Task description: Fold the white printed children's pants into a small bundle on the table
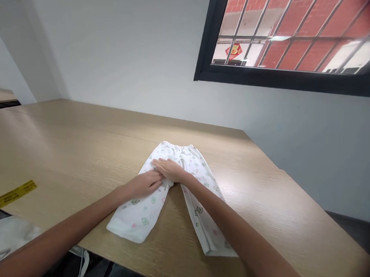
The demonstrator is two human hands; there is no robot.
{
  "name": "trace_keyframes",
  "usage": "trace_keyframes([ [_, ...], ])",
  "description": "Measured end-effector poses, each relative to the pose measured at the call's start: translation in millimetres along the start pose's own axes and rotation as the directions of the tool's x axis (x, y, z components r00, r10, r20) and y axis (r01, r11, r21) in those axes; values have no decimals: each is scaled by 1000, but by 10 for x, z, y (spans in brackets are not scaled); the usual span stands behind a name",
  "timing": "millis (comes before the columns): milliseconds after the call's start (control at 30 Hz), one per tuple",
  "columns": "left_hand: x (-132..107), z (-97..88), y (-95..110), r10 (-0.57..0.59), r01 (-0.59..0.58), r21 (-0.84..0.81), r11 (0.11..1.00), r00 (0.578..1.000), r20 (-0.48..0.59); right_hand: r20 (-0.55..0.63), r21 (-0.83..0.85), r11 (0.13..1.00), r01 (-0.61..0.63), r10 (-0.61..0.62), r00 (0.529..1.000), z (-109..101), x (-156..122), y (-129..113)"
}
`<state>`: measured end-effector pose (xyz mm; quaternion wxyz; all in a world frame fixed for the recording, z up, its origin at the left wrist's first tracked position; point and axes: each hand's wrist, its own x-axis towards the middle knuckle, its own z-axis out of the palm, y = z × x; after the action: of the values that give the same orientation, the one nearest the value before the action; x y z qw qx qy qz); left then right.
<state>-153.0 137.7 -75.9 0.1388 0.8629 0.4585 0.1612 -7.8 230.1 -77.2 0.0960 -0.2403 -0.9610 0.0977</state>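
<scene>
White pants [149,211] with an elastic waist and small printed animal figures lie spread on the wooden table, waist toward the wall and legs toward me. My left hand [144,183] rests flat on the left leg's upper part. Across its fingertips lies my right hand [168,169], fingers stretched out to the left and also on the fabric near the crotch. Neither hand grips the cloth. My right forearm passes over the right pant leg and hides part of it.
The pale wooden table [87,149] reaches back to a white wall with a dark-framed, barred window [261,72]. A yellow strip with dark print [8,198] is at the table's left front edge. Below that edge hangs a white bag [6,240] with red marks.
</scene>
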Motion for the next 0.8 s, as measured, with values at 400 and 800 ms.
trace_keyframes([
  [400,-1199,-4,657,-34,28,48,998,991,133,-49,-98,924,-369,366,929,-14,341,165],
  [800,590,-22,842,124,-128,28,991,985,116,111,246,834,-494,482,869,-857,-677,283],
])
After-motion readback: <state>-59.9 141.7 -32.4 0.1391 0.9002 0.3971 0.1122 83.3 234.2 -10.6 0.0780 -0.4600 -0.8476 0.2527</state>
